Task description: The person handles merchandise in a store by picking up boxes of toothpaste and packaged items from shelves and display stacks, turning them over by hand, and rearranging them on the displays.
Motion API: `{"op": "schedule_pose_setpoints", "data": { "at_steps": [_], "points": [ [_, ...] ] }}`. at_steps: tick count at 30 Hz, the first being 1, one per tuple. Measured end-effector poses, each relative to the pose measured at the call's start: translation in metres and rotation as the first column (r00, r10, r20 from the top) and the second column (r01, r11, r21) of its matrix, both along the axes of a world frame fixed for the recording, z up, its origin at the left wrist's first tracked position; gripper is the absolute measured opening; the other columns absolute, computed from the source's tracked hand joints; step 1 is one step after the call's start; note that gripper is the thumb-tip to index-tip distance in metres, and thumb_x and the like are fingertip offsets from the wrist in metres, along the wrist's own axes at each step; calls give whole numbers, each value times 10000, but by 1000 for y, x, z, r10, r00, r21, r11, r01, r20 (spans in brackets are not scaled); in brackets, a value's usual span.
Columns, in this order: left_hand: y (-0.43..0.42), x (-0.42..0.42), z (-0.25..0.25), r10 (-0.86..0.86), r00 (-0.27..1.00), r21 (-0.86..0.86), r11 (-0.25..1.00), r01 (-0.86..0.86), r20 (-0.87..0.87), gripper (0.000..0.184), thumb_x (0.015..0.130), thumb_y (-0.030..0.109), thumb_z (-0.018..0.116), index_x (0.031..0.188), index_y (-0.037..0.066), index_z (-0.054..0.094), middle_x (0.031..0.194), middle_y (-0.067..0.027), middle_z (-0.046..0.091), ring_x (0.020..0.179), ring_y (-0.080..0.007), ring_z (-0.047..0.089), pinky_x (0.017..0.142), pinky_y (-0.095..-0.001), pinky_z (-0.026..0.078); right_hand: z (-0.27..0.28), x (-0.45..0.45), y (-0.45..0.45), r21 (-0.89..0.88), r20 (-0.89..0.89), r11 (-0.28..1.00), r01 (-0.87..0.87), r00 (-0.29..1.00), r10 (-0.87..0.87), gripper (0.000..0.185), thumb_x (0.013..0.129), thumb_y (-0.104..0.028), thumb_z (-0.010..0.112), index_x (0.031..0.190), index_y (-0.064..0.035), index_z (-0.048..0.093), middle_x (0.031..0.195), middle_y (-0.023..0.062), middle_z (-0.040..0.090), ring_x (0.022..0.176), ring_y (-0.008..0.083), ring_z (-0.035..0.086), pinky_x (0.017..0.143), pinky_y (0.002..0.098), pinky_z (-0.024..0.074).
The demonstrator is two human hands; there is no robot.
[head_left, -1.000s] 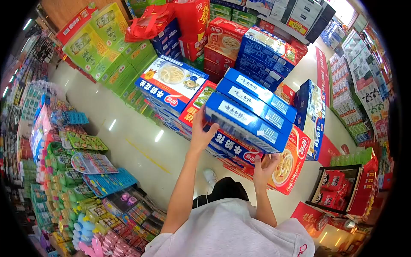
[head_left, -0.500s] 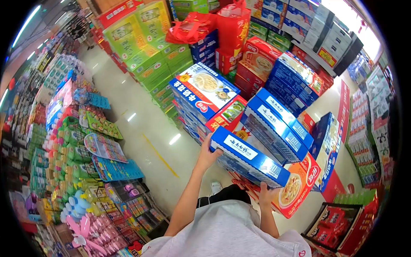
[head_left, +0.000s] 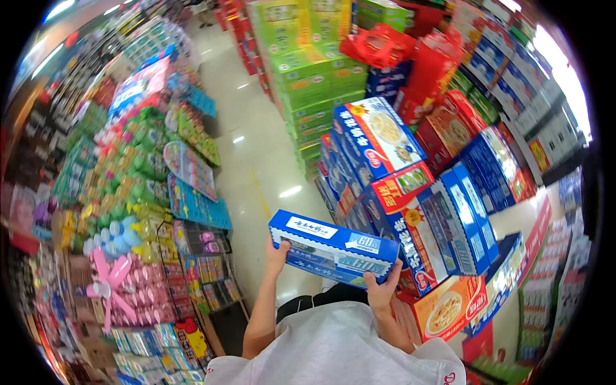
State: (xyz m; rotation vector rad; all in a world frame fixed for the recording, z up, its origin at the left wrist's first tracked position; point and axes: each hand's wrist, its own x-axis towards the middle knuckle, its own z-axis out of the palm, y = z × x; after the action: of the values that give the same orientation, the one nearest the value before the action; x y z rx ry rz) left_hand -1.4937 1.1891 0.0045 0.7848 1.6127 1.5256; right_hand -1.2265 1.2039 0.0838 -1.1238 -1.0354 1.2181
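Observation:
Between my two hands is a long blue carton (head_left: 333,245) with white label panels, a scalloped edge and "60" printed near its right end. My left hand (head_left: 277,258) grips its left end, with the thumb on the near side. At the right end, my right hand (head_left: 383,290) closes on the lower corner, thumb pointing up. The carton is tilted, held in front of my body over the aisle. To its right, similar blue cartons (head_left: 471,215) stand on edge on a pile of food boxes (head_left: 410,240).
A stack of green boxes (head_left: 321,96) stands ahead, with red bags (head_left: 378,46) beside it. An orange food box (head_left: 449,308) is close to my right. Racks of small goods, including pink items (head_left: 138,292), line the left. The shiny floor (head_left: 247,144) runs between.
Both hands have carried the blue carton left, away from the pile, and turned it closer to level. The view has swung to the right, so the surrounding shelves appear shifted.

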Motion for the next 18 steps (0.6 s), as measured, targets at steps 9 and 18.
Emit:
{"op": "schedule_pose_setpoints", "data": {
  "at_steps": [9,18],
  "points": [
    [-100,-22,45,468,878,162,863,-478,96,673,754,466,735,1163,-15,504,998,-46,590,906,-138,549,799,-280,448,8,-57,8,23,-2,896,-443,897,443,549,720,-70,743,1148,-28,401,1025,52,498,948,130,510,863,271,426],
    [-176,-35,48,674,736,117,728,-676,60,672,759,456,733,1188,-6,501,1018,-52,586,910,-133,542,816,-276,441,8,-107,-16,-23,11,765,-643,765,644,516,725,-33,715,1146,-24,418,1015,55,536,919,123,535,843,265,440]
  ]
}}
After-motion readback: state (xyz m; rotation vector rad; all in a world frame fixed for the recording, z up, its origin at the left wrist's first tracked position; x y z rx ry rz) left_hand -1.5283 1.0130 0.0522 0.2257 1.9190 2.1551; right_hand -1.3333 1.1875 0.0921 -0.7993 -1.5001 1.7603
